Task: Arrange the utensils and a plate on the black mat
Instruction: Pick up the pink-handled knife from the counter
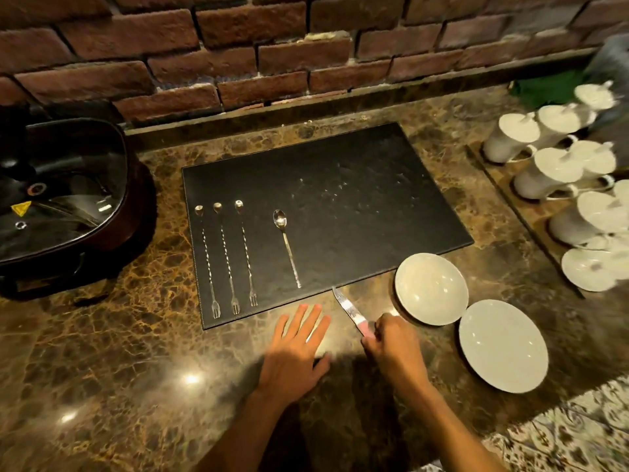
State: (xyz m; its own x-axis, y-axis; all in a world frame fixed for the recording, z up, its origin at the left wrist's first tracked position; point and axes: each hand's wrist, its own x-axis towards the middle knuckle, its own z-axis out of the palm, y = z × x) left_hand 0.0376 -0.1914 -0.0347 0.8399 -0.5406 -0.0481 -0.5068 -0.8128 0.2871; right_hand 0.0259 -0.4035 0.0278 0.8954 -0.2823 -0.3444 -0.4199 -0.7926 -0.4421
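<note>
Right hand [391, 338] gripping knife [347, 310] by its handle; blade points 11 o'clock, tip at the black mat [340, 199] near edge. Left hand [296, 349] flat, fingers spread, empty. No legible writing.

Left hand [295, 345] flat, fingers spread; right hand [391, 342] fisted, gripping

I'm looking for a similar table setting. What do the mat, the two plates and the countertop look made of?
Black mat: likely leather or faux leather, matte, with a stitched edge. Plates: glazed white ceramic, judging by the glossy highlights. Countertop: polished brown veined stone, probably marble, reflecting the lights.
</note>
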